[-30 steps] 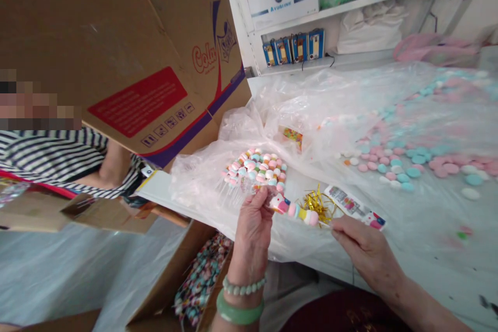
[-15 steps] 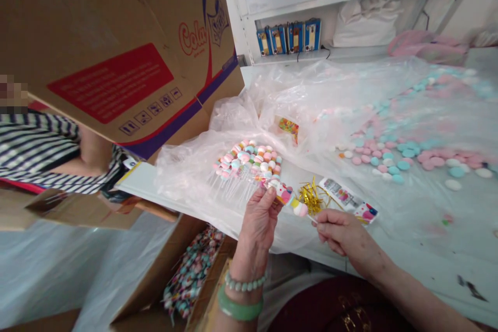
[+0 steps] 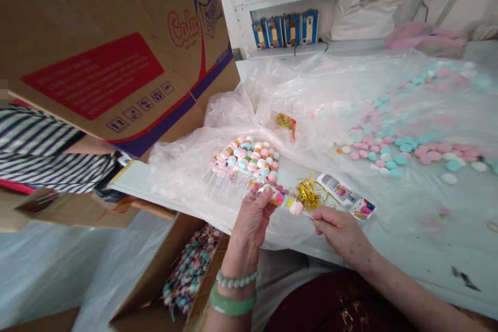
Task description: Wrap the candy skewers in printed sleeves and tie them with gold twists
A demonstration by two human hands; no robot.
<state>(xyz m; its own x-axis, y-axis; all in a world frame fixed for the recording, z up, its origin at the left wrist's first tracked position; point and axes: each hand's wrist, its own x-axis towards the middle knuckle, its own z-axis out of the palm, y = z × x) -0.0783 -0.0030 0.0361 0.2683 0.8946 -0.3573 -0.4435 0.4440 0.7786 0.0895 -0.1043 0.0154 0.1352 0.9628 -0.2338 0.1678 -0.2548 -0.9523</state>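
Note:
My left hand (image 3: 251,218) is closed, pinching a small printed plastic bag (image 3: 277,196) between thumb and fingers. A candy skewer (image 3: 296,208), with a pink-and-white piece and a yellow one, sticks out of the bag's right end. My right hand (image 3: 338,228) pinches the skewer's white stick. Just beyond the hands lie a bunch of gold twist ties (image 3: 310,194) and a stack of flat printed bags (image 3: 344,194). Left of them rests a pile of candy skewers (image 3: 249,155), their clear sticks pointing towards me. How far the skewer reaches into the bag is hidden.
Loose pink, blue and white candies (image 3: 392,153) spread over plastic sheeting (image 3: 334,80) on the table's right. A large cardboard box (image 3: 116,36) stands at left, beside a person's striped sleeve (image 3: 42,145). Below the table edge, another carton (image 3: 155,264) holds many wrapped skewers.
The view has shifted slightly, so things sit a little further left and higher. Both hands keep their hold on the bag and the skewer's stick, with little other movement.

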